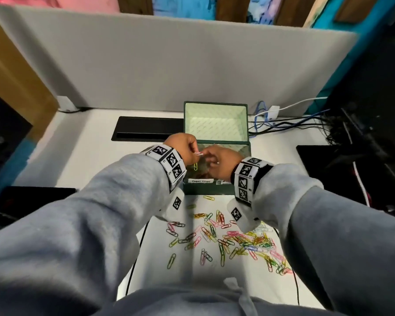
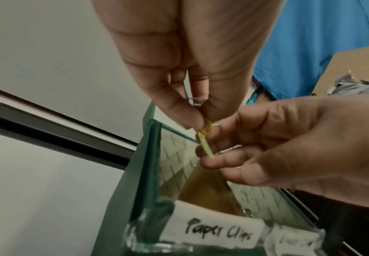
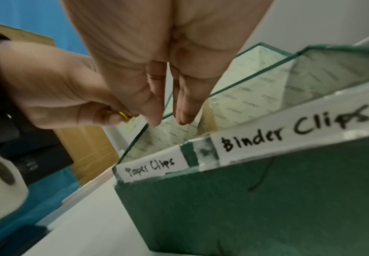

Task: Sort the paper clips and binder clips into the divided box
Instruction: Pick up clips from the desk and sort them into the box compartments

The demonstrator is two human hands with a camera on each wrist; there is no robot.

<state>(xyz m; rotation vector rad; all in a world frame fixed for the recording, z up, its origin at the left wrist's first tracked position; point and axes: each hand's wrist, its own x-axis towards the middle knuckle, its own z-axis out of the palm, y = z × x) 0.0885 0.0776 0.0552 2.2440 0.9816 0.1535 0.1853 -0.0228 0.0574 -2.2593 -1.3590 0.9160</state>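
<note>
Over the left, "Paper Clips" side of the open green divided box [image 1: 205, 190] my left hand [image 1: 193, 153] pinches a yellow paper clip [image 2: 209, 127]. A pale green clip [image 2: 205, 147] hangs linked from it. My right hand [image 1: 205, 156] meets it from the right, its thumb and forefinger at the same linked clips and its other fingers [image 3: 185, 107] pointing down into the box [image 3: 245, 207]. White labels read "Paper Clips" [image 2: 218, 230] and "Binder Clips" [image 3: 288, 133]. Several coloured paper clips [image 1: 237, 240] lie scattered on the table in front of the box. No binder clip shows.
The box lid [image 1: 214, 122] stands open against the grey partition [image 1: 169, 65]. A black slot cover [image 1: 146, 128] lies behind left. Cables [image 1: 283, 124] run behind right, and dark equipment [image 1: 328, 167] sits at the right edge.
</note>
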